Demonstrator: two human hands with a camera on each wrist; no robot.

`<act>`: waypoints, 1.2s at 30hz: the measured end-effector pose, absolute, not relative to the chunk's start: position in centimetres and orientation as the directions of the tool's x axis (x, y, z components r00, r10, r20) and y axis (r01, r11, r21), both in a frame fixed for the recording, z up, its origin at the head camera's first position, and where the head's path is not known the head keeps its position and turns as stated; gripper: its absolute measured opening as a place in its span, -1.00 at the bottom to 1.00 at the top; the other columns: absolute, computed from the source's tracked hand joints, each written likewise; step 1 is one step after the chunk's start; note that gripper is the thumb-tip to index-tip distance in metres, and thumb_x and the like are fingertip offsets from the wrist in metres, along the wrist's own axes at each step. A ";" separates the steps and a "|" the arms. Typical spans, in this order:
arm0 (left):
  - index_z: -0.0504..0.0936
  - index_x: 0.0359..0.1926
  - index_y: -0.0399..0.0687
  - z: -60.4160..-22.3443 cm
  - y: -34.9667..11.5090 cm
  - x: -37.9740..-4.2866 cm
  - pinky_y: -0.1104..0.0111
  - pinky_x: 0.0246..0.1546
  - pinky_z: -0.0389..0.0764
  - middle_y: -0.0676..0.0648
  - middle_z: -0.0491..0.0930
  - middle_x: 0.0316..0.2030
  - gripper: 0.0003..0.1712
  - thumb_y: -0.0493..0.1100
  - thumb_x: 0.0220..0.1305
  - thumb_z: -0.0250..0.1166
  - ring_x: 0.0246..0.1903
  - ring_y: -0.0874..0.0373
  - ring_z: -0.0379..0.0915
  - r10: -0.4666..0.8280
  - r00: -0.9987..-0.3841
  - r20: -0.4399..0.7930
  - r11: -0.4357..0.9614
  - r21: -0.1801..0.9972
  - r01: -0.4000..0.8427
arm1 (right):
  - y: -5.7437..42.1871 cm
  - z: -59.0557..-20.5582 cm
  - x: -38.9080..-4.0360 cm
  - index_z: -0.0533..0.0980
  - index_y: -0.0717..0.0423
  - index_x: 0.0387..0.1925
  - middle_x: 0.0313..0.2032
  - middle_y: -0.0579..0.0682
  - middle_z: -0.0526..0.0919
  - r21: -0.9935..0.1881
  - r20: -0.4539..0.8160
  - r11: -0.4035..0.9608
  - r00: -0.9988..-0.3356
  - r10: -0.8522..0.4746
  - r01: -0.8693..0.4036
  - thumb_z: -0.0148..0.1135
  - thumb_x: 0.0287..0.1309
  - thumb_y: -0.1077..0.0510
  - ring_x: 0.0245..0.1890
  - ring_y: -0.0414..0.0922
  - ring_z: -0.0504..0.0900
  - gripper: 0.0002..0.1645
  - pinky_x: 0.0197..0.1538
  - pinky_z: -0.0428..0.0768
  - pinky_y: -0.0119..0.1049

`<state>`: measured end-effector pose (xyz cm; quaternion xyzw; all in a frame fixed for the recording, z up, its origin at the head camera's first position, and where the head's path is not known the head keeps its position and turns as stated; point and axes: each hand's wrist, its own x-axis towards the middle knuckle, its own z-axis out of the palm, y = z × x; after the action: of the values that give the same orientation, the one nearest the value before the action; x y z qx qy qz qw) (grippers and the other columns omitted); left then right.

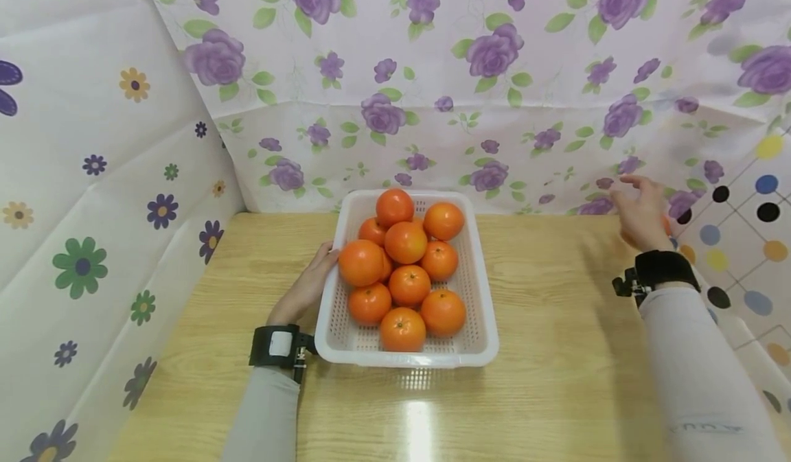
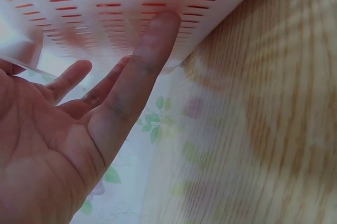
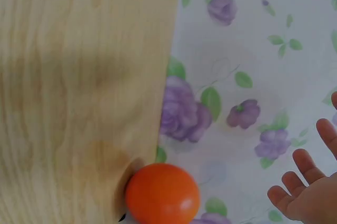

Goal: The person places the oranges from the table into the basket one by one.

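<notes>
A white plastic basket (image 1: pixel 408 360) filled with several oranges (image 1: pixel 410 285) stands on the wooden table. My left hand (image 1: pixel 312 280) is at its left side; in the left wrist view, the extended fingers (image 2: pixel 142 66) lie against the slotted wall (image 2: pixel 113 3). Over at the far right, my right hand (image 1: pixel 643 211) is raised near the back edge of the table, its fingers spread and holding nothing. A single orange (image 3: pixel 162 195) sits by the table edge close to that hand, mostly hidden behind it in the head view.
Purple-flowered cloth (image 1: pixel 383 115) hangs right behind the table (image 1: pixel 537 325). Daisy-patterned cloth (image 1: pixel 80 194) covers the left side, and dotted cloth (image 1: pixel 744 242) the right. Both wrists wear black bands (image 1: pixel 667 268) with small cameras.
</notes>
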<state>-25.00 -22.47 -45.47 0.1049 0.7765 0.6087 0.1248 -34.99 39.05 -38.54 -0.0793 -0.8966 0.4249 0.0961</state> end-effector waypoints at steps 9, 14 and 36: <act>0.02 0.55 0.06 -45.6 -22.4 -25.0 0.00 -0.08 0.75 -0.35 0.35 0.34 -0.38 0.24 0.70 -0.30 0.05 -0.18 0.60 0.319 -0.945 -0.076 0.210 0.978 -0.008 | 41.2 -40.1 -34.4 0.22 0.35 0.49 0.49 0.53 -0.03 -0.671 0.163 0.733 -0.944 0.289 0.109 -0.07 0.50 0.01 0.50 0.45 -0.12 -0.29 0.49 -0.06 0.36; 0.02 0.56 0.06 -45.7 -22.4 -25.1 -0.01 -0.09 0.76 -0.37 0.36 0.33 -0.39 0.22 0.70 -0.31 0.05 -0.24 0.62 0.317 -0.945 -0.077 0.217 0.976 -0.007 | 42.1 -40.9 -34.1 0.18 0.34 0.52 0.50 0.53 -0.12 -0.661 0.131 0.736 -0.943 0.306 0.147 -0.08 0.50 0.02 0.49 0.46 -0.13 -0.27 0.47 -0.02 0.39; 0.05 0.54 0.10 -45.7 -22.4 -25.1 0.01 -0.10 0.75 -0.34 0.37 0.33 -0.41 0.23 0.70 -0.31 0.07 -0.20 0.59 0.309 -0.948 -0.082 0.218 0.976 -0.013 | 45.3 -43.4 -35.5 0.08 0.41 0.53 0.45 0.63 -0.16 -0.585 0.149 0.804 -0.961 0.235 0.106 -0.06 0.43 0.08 0.42 0.60 -0.11 -0.21 0.42 -0.03 0.46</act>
<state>-25.10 -22.39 -45.67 0.0961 0.7693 0.6180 0.1303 -35.52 45.34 -43.37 -0.0903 -0.9437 0.2994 0.1076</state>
